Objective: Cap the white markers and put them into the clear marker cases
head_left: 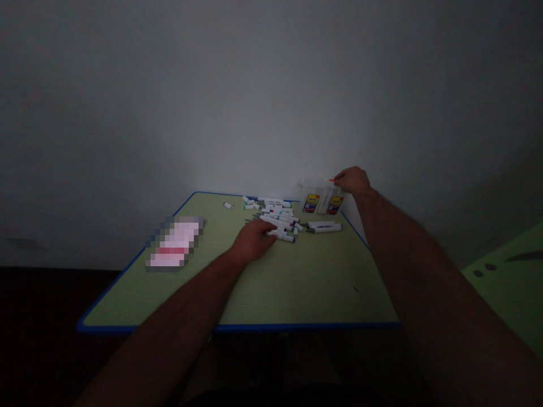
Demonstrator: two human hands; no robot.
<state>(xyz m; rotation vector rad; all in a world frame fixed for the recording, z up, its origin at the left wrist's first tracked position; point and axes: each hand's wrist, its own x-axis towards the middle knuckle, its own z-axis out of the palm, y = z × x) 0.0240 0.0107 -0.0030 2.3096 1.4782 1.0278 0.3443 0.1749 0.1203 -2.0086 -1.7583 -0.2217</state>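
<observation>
My left hand (253,242) rests at the near side of a heap of white markers (278,217), its thumb and fingers closed around a white marker (280,233). Many of these markers have grey tips and coloured ends. At the back right, my right hand (354,180) pinches a marker with an orange end (331,180) at the top of a clear plastic case (314,186). Yellow and dark labels mark the front of this upright case. Part of its right side is hidden behind my hand.
The green table (297,288) has a blue edge and stands against a pale wall (254,102). A blurred pink-and-white item (176,243) lies on the left. Two markers (324,227) lie before the case, and a loose cap (228,205) sits behind left. Another green surface (513,282) is at right.
</observation>
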